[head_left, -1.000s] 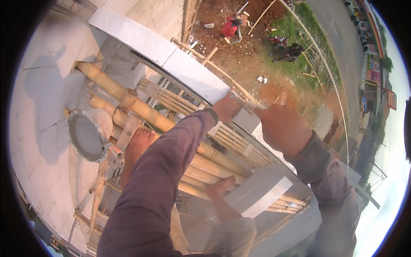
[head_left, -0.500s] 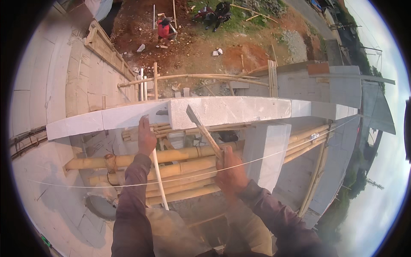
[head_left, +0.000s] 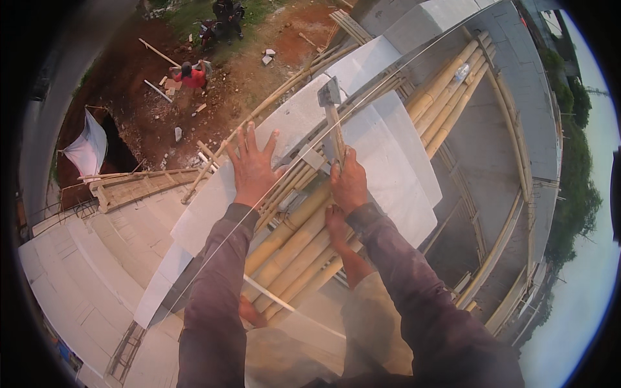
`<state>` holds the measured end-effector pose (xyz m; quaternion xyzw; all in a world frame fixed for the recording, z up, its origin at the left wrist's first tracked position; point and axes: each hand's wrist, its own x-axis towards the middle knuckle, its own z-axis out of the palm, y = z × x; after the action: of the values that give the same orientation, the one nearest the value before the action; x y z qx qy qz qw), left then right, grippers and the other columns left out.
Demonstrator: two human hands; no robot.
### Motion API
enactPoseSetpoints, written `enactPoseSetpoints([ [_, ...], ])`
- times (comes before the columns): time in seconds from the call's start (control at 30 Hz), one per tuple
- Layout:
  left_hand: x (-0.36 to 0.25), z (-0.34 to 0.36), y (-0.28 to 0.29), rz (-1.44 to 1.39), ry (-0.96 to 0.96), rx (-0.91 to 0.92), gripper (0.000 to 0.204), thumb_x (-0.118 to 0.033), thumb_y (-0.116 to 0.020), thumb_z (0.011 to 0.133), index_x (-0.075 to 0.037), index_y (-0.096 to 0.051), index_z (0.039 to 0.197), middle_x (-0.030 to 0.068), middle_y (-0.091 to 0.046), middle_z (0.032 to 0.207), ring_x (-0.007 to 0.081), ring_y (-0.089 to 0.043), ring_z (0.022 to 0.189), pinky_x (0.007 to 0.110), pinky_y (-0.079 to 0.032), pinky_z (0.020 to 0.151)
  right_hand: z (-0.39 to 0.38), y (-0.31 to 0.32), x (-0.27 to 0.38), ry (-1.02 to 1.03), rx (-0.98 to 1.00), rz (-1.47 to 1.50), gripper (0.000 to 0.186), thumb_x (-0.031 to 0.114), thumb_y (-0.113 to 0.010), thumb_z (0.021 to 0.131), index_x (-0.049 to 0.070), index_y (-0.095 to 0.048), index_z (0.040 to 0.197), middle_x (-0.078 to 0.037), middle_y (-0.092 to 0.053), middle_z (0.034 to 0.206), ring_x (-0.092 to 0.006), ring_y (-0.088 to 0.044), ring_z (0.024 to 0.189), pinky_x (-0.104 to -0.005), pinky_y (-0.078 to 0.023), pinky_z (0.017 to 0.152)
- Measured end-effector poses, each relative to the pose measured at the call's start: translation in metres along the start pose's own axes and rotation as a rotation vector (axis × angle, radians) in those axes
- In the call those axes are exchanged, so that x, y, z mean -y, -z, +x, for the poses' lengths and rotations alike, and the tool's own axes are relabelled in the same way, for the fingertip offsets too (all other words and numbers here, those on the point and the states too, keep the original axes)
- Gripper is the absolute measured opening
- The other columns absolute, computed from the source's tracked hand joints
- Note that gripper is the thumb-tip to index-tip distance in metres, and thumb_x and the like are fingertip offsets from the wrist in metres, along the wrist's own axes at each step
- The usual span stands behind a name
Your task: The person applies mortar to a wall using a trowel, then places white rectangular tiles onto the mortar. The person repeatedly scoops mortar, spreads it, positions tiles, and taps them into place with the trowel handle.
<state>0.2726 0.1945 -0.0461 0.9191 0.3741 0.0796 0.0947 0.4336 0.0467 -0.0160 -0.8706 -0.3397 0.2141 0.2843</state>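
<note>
My left hand point(head_left: 253, 167) lies flat with its fingers spread on top of a row of white lightweight concrete blocks point(head_left: 210, 204). My right hand point(head_left: 349, 181) is closed round the wooden handle of a hand tool point(head_left: 329, 95) with a flat, squarish grey metal head. That head is over the block wall, near its far side; whether it touches the block I cannot tell. Beside my right hand stands a broad pale block column point(head_left: 394, 155). A thin taut string point(head_left: 223, 244) runs diagonally across, passing over my left forearm.
Below me, my bare feet rest on bundled bamboo poles point(head_left: 294, 249). More bamboo point(head_left: 446, 90) with a clear plastic bottle point(head_left: 462, 72) lies to the right. Beyond the wall, the ground drops to red soil, where a person in red point(head_left: 193, 76) crouches.
The view has swung, so the wall now slants up to the right. My left hand has gone from the block's near edge to lying spread on top. The tool stays in my right hand.
</note>
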Motion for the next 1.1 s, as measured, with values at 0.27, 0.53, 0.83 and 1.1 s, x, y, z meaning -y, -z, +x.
enactPoseSetpoints([
  [0.27, 0.002, 0.02, -0.024, -0.028, 0.057, 0.188, 0.086, -0.042, -0.077, 0.081, -0.026, -0.04, 0.157, 0.0282, -0.039, 0.149, 0.0447, -0.036, 0.137, 0.056, -0.026, 0.113, 0.024, -0.025, -0.015, -0.03, 0.119, -0.031, 0.039, 0.009, -0.061, 0.092, -0.001, -0.045, 0.127, -0.027, -0.065, 0.106, -0.0459, -0.065, 0.094, -0.0538, -0.052, 0.078],
  [0.53, 0.005, 0.018, -0.029, 0.022, 0.022, 0.163, 0.083, -0.042, -0.076, 0.084, -0.024, -0.039, 0.156, 0.0253, -0.037, 0.147, 0.0428, -0.037, 0.135, 0.058, -0.026, 0.11, 0.016, -0.035, -0.025, -0.008, 0.04, 0.035, 0.039, 0.01, -0.06, 0.093, -0.001, -0.046, 0.128, -0.027, -0.065, 0.104, -0.0465, -0.065, 0.096, -0.0532, -0.052, 0.08],
  [0.83, -0.007, 0.023, -0.022, -0.003, 0.111, 0.284, 0.084, -0.043, -0.074, 0.087, -0.025, -0.034, 0.159, 0.0265, -0.029, 0.155, 0.0461, -0.027, 0.145, 0.068, -0.016, 0.115, 0.022, 0.066, -0.013, -0.402, -0.183, 0.642, 0.032, 0.011, -0.067, 0.092, -0.001, -0.051, 0.117, -0.01, -0.062, 0.081, -0.02, -0.065, 0.068, -0.0354, -0.052, 0.058],
  [1.1, -0.013, 0.029, -0.013, 0.037, 0.195, 0.398, 0.084, -0.042, -0.074, 0.087, -0.024, -0.034, 0.159, 0.0254, -0.025, 0.159, 0.0458, -0.023, 0.147, 0.07, -0.013, 0.116, 0.219, 0.263, -0.03, -0.194, -0.437, 0.819, 0.03, 0.018, -0.072, 0.088, -0.002, -0.054, 0.102, -0.007, -0.058, 0.077, -0.017, -0.06, 0.053, -0.0317, -0.049, 0.045],
])
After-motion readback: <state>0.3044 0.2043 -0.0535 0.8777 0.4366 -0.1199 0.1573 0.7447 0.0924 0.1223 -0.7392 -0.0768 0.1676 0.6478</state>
